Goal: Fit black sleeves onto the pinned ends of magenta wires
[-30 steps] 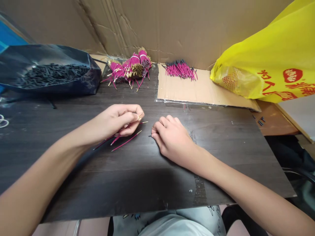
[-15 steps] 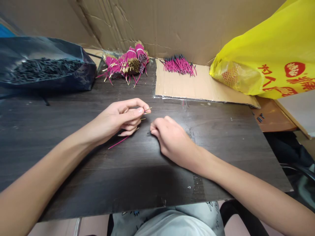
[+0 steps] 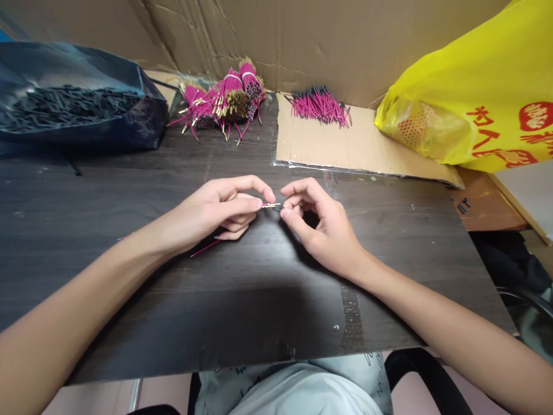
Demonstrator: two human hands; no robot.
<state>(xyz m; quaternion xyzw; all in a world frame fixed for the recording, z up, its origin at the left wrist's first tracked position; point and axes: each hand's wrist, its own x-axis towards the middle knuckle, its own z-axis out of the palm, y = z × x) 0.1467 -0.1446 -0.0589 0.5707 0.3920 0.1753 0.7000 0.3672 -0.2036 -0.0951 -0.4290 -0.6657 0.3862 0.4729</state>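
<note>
Between thumb and fingers, my left hand pinches magenta wires whose gold-coloured tips point right; how many it holds I cannot tell. Facing it, my right hand has its thumb and fingers curled round a small black tube. The tube's end lies close to the gold tips; whether they touch is too small to tell. Below my left hand a magenta wire slants over the dark tabletop, its upper end hidden by the fingers.
A dark bag full of short black tubes stands at the left. Behind my hands lie bundled magenta wires. Black-tipped magenta wires rest on a cardboard sheet. A yellow bag stands at the right.
My right hand has turned and lifted its fingers, bringing the black tube up to the gold tips. My left hand has shifted slightly right, its wire tips now level.
</note>
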